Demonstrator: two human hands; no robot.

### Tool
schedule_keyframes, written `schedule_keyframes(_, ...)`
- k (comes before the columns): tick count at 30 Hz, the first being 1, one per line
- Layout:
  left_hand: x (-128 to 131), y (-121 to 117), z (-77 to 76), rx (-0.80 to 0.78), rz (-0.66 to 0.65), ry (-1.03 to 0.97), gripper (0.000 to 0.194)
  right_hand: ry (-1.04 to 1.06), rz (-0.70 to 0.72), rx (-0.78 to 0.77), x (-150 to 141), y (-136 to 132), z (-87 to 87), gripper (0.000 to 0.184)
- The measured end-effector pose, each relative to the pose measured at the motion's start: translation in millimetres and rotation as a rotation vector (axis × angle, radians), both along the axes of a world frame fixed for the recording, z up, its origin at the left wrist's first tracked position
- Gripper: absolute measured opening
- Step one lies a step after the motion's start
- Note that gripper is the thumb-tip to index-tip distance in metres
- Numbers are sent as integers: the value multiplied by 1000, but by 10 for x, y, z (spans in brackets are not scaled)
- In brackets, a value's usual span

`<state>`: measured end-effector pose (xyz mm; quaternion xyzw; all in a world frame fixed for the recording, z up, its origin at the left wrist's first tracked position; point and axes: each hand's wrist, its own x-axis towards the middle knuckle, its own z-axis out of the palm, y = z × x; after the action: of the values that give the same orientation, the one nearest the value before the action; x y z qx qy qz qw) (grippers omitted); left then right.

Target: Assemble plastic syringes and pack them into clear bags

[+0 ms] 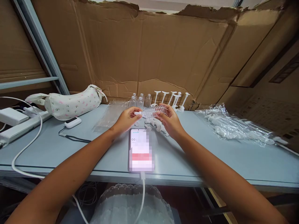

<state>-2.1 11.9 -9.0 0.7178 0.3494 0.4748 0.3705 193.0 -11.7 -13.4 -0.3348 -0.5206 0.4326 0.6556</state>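
Note:
A clear ribbed plastic bottle [153, 112] lies sideways between my hands, above the table. My right hand [171, 120] is closed round its right end. At its left, neck end, my left hand [128, 119] pinches a small white piece, which looks like a cap [137, 113]; I cannot tell whether it touches the neck. Below the bottle several small white plastic parts [155, 124] lie in a loose pile. Several clear bottles [140, 102] stand upright behind my left hand. To their right stand several white T-topped pieces [173, 100] on round bases.
A phone [141, 151] with a white cable lies before me. At left are a floral pouch [74, 104], a white device [73, 122] and a power strip [25, 124]. Plastic bags [238, 127] with white parts lie right; a flat clear bag [109, 115] lies left. Cardboard [149, 49] stands behind.

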Motion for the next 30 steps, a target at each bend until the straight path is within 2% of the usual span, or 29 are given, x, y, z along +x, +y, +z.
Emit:
schedule_keyframes(6,5,9,19,-209,-39,-229,31,88,73,-69,-48,-44,12,46)
schedule_keyframes(11,-24,-17,32,-282,-79,-279,38,-13,104,-37,-57,-62,-13,49)
schedule_keyframes(20,-62,-3,26,-349,-93,-239,39,-404,122,195,80,-59,11,38)
schedule_keyframes(24,-69,-3,31,-360,-93,-259,38,-580,62,312,124,-74,34,38)
schedule_keyframes(27,-69,9,22,-333,-94,-283,35,-676,14,308,145,-64,33,39)
schedule_keyframes(30,-60,20,19,-285,-90,-286,34,-581,30,190,135,-51,39,41)
